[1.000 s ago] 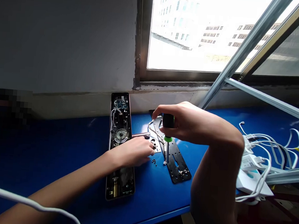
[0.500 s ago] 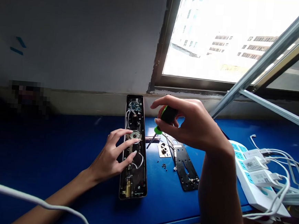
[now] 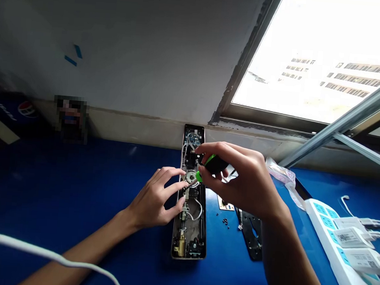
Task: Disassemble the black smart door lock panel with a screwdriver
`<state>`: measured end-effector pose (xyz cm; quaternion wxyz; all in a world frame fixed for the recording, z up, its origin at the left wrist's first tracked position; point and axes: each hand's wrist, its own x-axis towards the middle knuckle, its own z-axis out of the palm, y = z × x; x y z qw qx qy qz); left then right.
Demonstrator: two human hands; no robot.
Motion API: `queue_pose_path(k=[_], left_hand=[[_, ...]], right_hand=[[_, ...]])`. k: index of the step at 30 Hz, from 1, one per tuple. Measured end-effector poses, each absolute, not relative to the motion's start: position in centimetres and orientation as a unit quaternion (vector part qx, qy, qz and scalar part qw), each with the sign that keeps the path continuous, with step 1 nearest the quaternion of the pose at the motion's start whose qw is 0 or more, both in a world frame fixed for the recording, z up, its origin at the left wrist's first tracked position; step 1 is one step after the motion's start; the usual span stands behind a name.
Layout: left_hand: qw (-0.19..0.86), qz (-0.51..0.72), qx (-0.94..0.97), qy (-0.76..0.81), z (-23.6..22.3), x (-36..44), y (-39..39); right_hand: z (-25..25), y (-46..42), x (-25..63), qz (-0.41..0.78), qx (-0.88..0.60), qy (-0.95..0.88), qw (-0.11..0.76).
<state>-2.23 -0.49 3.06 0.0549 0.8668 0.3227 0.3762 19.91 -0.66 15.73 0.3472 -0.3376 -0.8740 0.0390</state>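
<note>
Okay, open electronic door-lock body [image 3: 190,243] flat on the blue worktop [image 3: 74,186], back end at the wall, long axis running toward the front edge. Right hand [image 3: 239,181] clenched round a green-and-black screwdriver [image 3: 213,165], shaft angled down over the lock's round disc [image 3: 190,176]; tip hard to make out. Left hand [image 3: 154,199] over the lock, fingers [image 3: 173,186] spread and released, tips just beside the disc. Right of the lock: small black screws [image 3: 225,222] and a black metal mounting plate [image 3: 251,235], partly behind the right forearm. Near the worktop's right edge — white power strip [image 3: 329,245] with plugged-in chargers [image 3: 350,237].
</note>
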Motion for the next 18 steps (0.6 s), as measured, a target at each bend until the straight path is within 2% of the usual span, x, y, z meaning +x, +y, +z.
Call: queue_pose_path(k=[6,13,18], left_hand=[[0.057,0.399,0.85,0.339,2.6,-2.4,-0.1],[0.052,0.376,0.864,0.331,2.6,-2.9,0.7],[0.024,0.369,0.872,0.32,2.1,-3.2,1.0]], right_hand=[[14.9,-1.1,18.6,-0.001,-0.332,-0.889,0.315],[14.1,-1.3,17.7,-0.176,-0.341,-0.875,0.295],[13.8,-1.3,17.5,-0.14,-0.335,-0.888,0.28]])
